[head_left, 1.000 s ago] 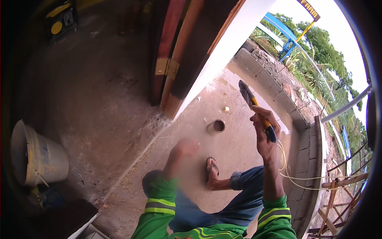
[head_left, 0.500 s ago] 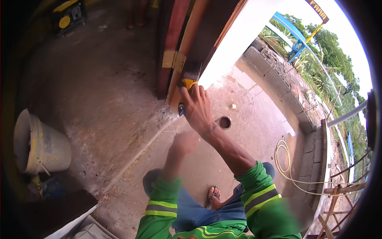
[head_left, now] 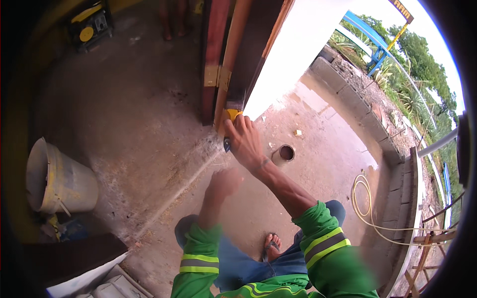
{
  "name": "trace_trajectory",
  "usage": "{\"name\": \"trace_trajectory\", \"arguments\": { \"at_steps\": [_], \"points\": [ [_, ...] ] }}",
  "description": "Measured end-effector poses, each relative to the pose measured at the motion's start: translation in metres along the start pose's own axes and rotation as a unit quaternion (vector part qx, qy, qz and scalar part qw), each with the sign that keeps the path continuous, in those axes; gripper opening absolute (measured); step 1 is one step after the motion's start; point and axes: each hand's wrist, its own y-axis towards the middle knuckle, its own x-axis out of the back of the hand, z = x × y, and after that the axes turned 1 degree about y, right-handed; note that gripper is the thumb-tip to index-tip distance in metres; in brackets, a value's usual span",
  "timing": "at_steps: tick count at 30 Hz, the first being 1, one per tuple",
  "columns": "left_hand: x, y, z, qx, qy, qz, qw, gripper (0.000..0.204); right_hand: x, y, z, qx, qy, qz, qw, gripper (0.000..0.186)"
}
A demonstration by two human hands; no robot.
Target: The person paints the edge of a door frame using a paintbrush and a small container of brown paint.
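My right hand (head_left: 242, 140) grips a paintbrush with a yellow and dark handle (head_left: 232, 113). Its bristles are against the low part of a dark brown door frame (head_left: 247, 49), beside lighter wood strips and a metal hinge. My left hand (head_left: 223, 183) is lower down, over the concrete floor, with its fingers curled but blurred; I cannot tell whether anything is in it. A short cylindrical can or pipe (head_left: 286, 154) stands on the floor to the right of the brush. My knees are bent below, with one sandalled foot (head_left: 272, 244) showing.
A dirty bucket (head_left: 69, 184) is at left. A black and yellow machine (head_left: 90, 30) and another person's legs (head_left: 174, 25) are inside. A yellow hose (head_left: 362, 193) lies at right by a block edging (head_left: 367, 119), with plants and wooden lattice beyond.
My right hand has swung left, bringing the brush from open air onto the lower door frame, and lowered slightly since half a second ago. My left hand has shifted slightly.
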Motion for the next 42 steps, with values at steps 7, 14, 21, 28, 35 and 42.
{"name": "trace_trajectory", "arguments": {
  "at_steps": [7,14,21,28,35,42],
  "points": [
    [0.009,-0.004,0.001,0.071,-0.003,0.048,0.996,0.045,0.076,-0.073,-0.020,-0.170,0.240,-0.021,0.956,0.014],
    [0.009,-0.028,0.001,0.045,-0.033,-0.010,0.998,0.039,0.063,-0.159,-0.181,-0.456,0.273,-0.067,0.844,0.023],
    [0.016,-0.061,-0.011,0.050,-0.017,-0.048,0.997,0.037,-0.010,-0.204,-0.264,-0.527,0.253,0.013,0.812,0.027],
    [0.022,-0.094,-0.016,0.089,-0.019,-0.058,0.994,0.038,-0.067,-0.222,-0.291,-0.501,0.187,0.053,0.843,0.025],
    [0.019,-0.107,-0.015,0.120,-0.012,-0.062,0.991,0.036,-0.077,-0.214,-0.294,-0.498,0.162,0.101,0.846,0.025],
    [0.017,-0.099,-0.025,0.114,-0.027,-0.070,0.991,0.036,-0.052,-0.216,-0.296,-0.519,0.195,0.073,0.829,0.023]
  ]
}}
